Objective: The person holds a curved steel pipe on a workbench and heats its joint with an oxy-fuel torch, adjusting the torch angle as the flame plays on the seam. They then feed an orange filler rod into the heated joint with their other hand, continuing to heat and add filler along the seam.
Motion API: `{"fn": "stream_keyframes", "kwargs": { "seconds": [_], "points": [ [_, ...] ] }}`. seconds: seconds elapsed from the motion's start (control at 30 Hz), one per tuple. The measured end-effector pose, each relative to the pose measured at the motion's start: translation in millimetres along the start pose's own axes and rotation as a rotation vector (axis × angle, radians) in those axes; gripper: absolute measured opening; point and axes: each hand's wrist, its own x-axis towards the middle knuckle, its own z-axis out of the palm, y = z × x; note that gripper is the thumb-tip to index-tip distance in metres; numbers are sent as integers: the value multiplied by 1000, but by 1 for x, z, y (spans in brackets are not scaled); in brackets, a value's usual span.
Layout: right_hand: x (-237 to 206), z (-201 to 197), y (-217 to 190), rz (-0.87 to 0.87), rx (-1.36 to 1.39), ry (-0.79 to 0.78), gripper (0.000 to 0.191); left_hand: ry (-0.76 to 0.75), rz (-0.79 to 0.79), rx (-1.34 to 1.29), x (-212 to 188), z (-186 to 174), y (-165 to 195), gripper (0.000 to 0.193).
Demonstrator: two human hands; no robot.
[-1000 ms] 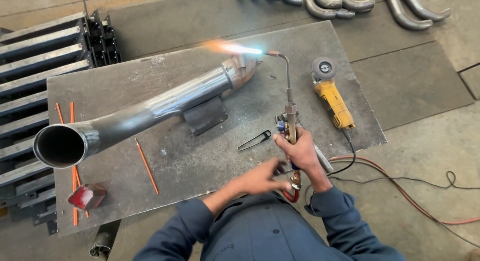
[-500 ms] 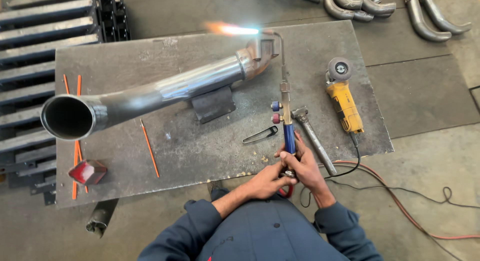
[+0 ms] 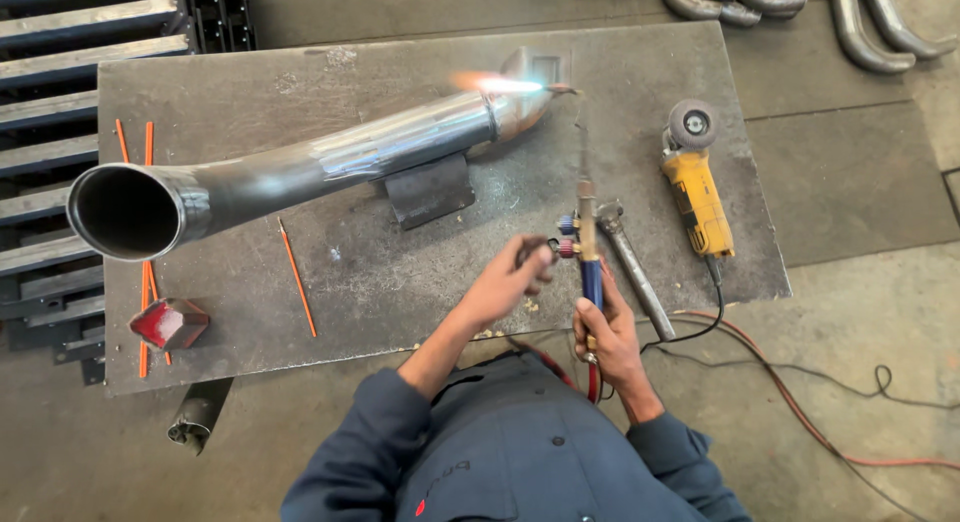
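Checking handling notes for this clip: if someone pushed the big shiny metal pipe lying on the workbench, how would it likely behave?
The pipe looks rigid and probably heavy: it is long, wide-mouthed steel. Being round, it might roll, but the dark bracket at its middle likely steadies it. The flame plays on its far end, so that end is probably too hot to touch.

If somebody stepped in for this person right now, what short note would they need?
Right hand: gripping the torch by its blue handle; the flame is lit.
Left hand: fingers at the torch's valve knobs.
Flame plays at the narrow end of the steel pipe, which rests on a bracket on the table.
Grinder lies to the right, orange rods to the left.
Done: torch burning. Left: cannot tell whether any joint is finished.
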Motion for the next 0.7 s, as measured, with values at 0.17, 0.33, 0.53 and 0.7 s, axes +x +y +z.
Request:
{"fn": "stream_keyframes", "kwargs": {
  "seconds": [0.17, 0.33, 0.53, 0.7],
  "points": [
    [-2, 5, 5, 8, -131, 59, 74, 1, -89, -207, 25, 13, -16, 46],
    [-2, 7, 10, -4, -165, 78, 71, 5, -176, -312, 32, 16, -16, 45],
    [-5, 15, 6, -32, -214, 127, 71, -16, -233, -250, 44, 16, -7, 47],
    [-10, 28, 10, -11, -217, 169, 71, -54, -218, -222, 42, 11, -7, 46]
  ]
}}
